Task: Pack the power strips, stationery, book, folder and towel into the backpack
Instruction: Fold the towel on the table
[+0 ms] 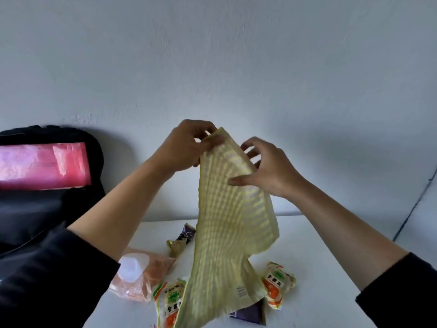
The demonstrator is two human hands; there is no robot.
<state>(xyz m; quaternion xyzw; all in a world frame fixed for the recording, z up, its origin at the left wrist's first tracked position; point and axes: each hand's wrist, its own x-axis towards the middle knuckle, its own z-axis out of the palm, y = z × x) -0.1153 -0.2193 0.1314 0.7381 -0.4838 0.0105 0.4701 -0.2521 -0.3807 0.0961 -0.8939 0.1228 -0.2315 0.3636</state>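
Towel [227, 221], pale yellow waffle-weave cloth: held up in the air, well to the right of the black fabric backpack [47, 209] and not touching it. It hangs lengthwise from its top corner. The lower end is twisted and trails down to about the level of the backpack's base.

Why held so (judgement): raised clear so the cloth drops flat and its edges can be found, most likely to fold or straighten it before packing. Loose, it would take up much room.

Grip, left hand [182, 147]: on the side nearer the backpack and the higher of the two. Thumb and fingertips are closed together on the towel's top corner in a pinch that seems to carry most of the weight.

Grip, right hand [272, 171]: on the side away from the backpack, slightly lower. The thumb lies across the front face and the fingers spread behind the edge, with cloth clamped between them. How firmly cannot be told.

Backpack: open, with a pink translucent plastic folder [40, 164] showing inside, so that item looks already packed. The open mouth leaves room for the towel (judgement).

Right of the backpack, on the white table [319, 245]: an orange wet-wipe pack with a white lid [142, 275], orange-and-green snack packets [279, 282] and a purple packet [250, 313]. None of these is named in the task.
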